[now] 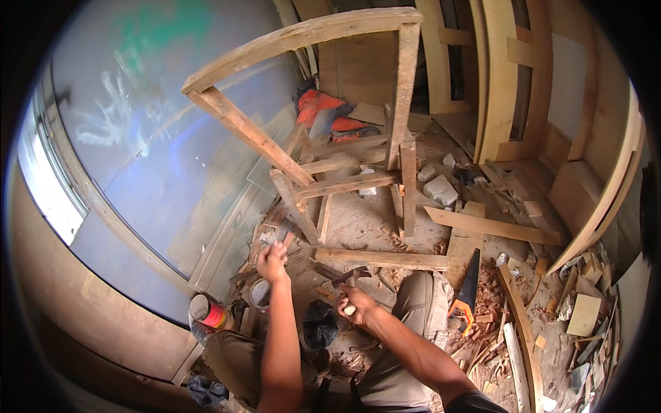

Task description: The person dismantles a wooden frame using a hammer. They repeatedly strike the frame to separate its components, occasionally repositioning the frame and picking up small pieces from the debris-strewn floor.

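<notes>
My right hand (356, 305) is wrapped round the handle of a hammer (355, 277), its dark metal head pointing away from me and the pale handle end showing below my fist. My left hand (272, 263) is closed, raised near the foot of a wooden frame (358, 184); what its fingers hold, if anything, is too small to make out. A small reddish piece shows just beyond those fingers. The chair-like frame of rough timber stands in front of me, its tall back upright. Between it and my knees lies a short wooden beam (380, 259).
A handsaw (471, 282) with an orange handle lies right of my knee among shavings. Left stand a red-labelled can (208, 312) and an open tin (260, 293). A black plastic bag (321, 323) lies between my legs. Planks (492, 225) and offcuts litter the right side.
</notes>
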The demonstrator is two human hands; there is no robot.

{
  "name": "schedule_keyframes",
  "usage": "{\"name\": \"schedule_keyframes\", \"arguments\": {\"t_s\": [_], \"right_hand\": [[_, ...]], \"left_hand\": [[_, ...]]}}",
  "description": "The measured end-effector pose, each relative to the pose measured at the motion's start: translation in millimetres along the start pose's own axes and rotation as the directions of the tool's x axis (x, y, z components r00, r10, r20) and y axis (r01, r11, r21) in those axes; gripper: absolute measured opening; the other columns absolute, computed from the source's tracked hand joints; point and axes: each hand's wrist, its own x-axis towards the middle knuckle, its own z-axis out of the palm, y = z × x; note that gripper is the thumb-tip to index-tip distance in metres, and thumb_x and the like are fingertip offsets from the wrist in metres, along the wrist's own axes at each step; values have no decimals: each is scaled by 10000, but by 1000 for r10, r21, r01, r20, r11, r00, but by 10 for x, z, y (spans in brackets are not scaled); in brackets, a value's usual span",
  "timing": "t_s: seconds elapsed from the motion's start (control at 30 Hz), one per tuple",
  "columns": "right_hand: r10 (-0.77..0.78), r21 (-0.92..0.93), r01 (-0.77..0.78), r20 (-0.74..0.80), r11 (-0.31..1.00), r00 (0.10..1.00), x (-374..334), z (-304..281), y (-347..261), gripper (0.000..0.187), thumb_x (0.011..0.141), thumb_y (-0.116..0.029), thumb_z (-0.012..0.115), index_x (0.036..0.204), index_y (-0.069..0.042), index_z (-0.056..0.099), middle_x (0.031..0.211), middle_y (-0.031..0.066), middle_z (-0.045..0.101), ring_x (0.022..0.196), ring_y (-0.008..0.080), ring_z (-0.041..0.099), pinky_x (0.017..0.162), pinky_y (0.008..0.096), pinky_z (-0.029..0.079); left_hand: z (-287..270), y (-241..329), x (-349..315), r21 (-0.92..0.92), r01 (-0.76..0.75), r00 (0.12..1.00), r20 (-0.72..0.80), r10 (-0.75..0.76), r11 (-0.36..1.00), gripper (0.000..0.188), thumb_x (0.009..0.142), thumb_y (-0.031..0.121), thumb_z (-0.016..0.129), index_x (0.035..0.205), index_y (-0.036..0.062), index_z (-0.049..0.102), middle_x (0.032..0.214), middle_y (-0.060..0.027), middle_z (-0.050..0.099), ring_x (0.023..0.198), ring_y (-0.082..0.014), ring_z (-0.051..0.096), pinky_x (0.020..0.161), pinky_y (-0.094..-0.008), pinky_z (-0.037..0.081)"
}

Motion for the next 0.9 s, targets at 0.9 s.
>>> {"name": "schedule_keyframes", "arguments": {"t_s": [0.9], "right_hand": [[-314, 21, 338, -323, 941, 893, -639, -1884, -806, 277, 1031, -298, 474, 855, -91, 419, 571, 6, 355, 452, 134, 369, 395, 290, 324]], "left_hand": [[5019, 3240, -377, -382, -703, 123, 766, 631, 600, 170, 829, 161, 754, 899, 7, 736, 823, -47, 725, 728, -80, 633, 680, -243, 492]]}}
